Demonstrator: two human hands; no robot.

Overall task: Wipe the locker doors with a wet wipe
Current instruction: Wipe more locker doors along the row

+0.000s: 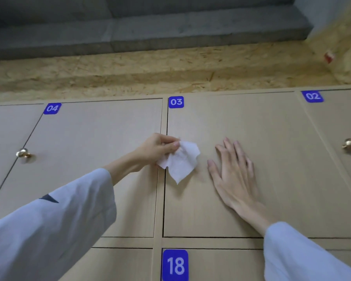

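We see door 03 point(231, 179) in the middle, with door 04 point(93, 169) to its left and door 02 point(340, 122) to its right. Door 18 point(221, 264) sits just below door 03. Our right hand point(234, 175) lies flat on door 03, and the wipe point(180, 161) in our left hand point(156, 149) is just left of it.

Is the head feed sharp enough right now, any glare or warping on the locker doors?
Head view: light soft and even, no glare on door 03; wide-angle warp splays the door edges; the red object top right is blurred; faint shadow under the wet wipe.

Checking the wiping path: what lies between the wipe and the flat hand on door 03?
In the head view, only bare door 03 surface lies between the wipe, pinched by the left hand, and the right hand resting flat.
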